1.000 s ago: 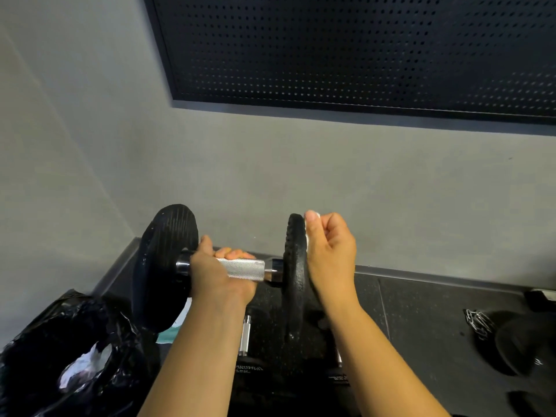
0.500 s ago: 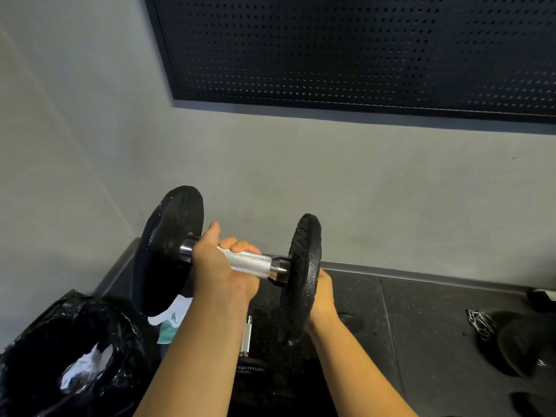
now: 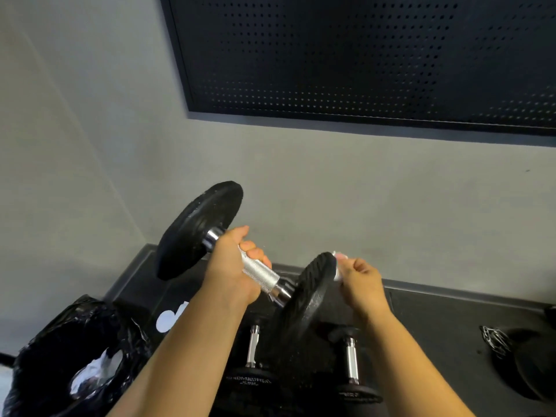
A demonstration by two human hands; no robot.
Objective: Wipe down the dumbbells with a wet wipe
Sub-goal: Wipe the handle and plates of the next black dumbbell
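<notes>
When we inspected the head view, we found the dumbbell [image 3: 261,273] raised clear of the floor [image 3: 436,320] and tilted, its left end higher than its right. The left hand [image 3: 233,266] was clenched round the knurled silver handle, fingers wrapped over the bar just beside the upper plate [image 3: 198,230]. The lower plate [image 3: 305,299] stood nearly edge-on to us, with its ribbed rim in view. The right hand [image 3: 362,281] was grasping a white wet wipe [image 3: 338,274], bunched in curled fingers and set against the outer face of the lower plate near its top rim. Only a small strip of the wipe showed between hand and plate.

Below the raised bar we recorded a second dumbbell [image 3: 253,346] and a third dumbbell [image 3: 351,359] lying on the black floor, side by side but apart, chrome handles pointing away from us. The lettering on their near plates was too blurred to read. At lower left stood a black bin bag [image 3: 45,341] with crumpled white material [image 3: 96,371] inside. A white item [image 3: 167,322] lay between the bag and the second dumbbell; we could not identify it. At right, a metal chain [image 3: 496,341] lay heaped on the floor. Behind rose a grey wall [image 3: 361,191] carrying a dark perforated panel [image 3: 361,55].
</notes>
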